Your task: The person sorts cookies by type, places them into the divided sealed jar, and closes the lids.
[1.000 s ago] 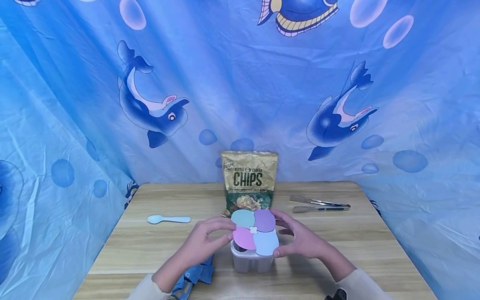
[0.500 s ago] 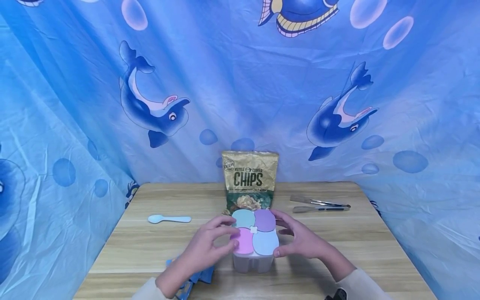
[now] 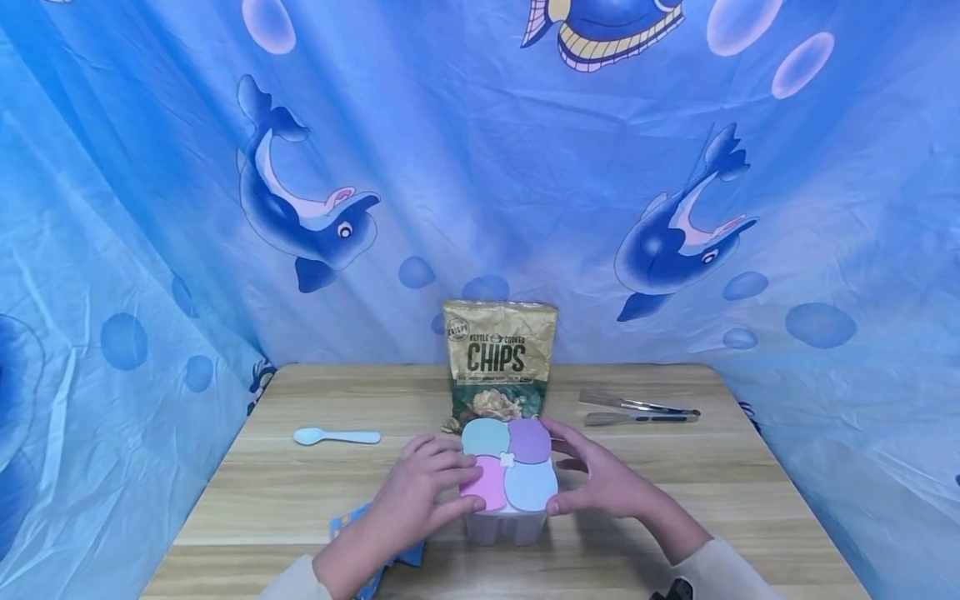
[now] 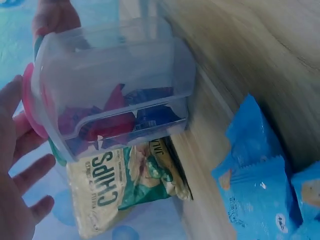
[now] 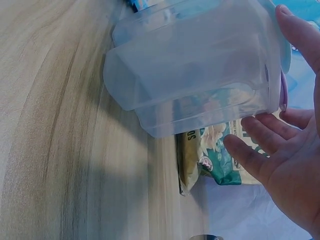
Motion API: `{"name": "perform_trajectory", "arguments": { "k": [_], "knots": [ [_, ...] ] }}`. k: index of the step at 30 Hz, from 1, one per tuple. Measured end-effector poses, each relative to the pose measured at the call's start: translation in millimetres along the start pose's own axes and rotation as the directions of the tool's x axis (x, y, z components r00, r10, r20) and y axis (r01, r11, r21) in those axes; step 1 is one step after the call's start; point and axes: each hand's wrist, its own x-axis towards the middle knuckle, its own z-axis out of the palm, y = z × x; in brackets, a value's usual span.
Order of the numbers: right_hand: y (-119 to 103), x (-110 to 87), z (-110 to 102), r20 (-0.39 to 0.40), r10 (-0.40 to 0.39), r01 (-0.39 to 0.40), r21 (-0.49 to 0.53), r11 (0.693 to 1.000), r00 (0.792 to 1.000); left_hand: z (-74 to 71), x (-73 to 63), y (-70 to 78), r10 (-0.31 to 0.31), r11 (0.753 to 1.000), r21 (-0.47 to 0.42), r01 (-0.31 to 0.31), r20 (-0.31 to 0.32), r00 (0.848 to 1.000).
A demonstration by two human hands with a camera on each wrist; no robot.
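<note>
A translucent storage box stands in front of me, topped by four-petal lids in mint, purple, pink and light blue. My left hand rests its fingertips on the pink lid, thumb at its near edge; in the left wrist view these fingers are spread. On the other side, my right hand holds the box's top rim, thumb at the front corner and fingers toward the back. Through the wall in the left wrist view, a red packet and a dark blue packet lie inside one compartment.
Behind the box a bag of chips stands upright. A light blue spoon lies at left and metal tongs at back right. Blue snack packets lie beside the box, partly under my left forearm. A blue printed curtain surrounds the table.
The pink lid has swung back over its compartment, covering the gap seen at its front. My left hand has shifted slightly onto that lid, while my right hand has stayed put.
</note>
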Motion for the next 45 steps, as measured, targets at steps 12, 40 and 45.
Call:
{"name": "perform_trajectory", "arguments": {
  "k": [12, 40, 45],
  "knots": [
    [6, 2.7, -4, -0.002, -0.029, 0.029, 0.032, 0.999, 1.000, -2.7, -15.3, 29.8, -0.450, 0.846, -0.268, 0.460, 0.103, 0.887],
    [26, -3.2, 13, -0.124, 0.148, -0.130, 0.145, 0.981, 0.981, 17.8, -55.6, 76.6, -0.616, 0.355, -0.697, 0.623, 0.327, 0.717],
    [23, -17.1, 11, -0.095, 0.122, -0.108, 0.144, 0.984, 0.988, 12.3, -40.9, 55.5, -0.628, 0.404, -0.650, 0.643, 0.315, 0.712]
  ]
}}
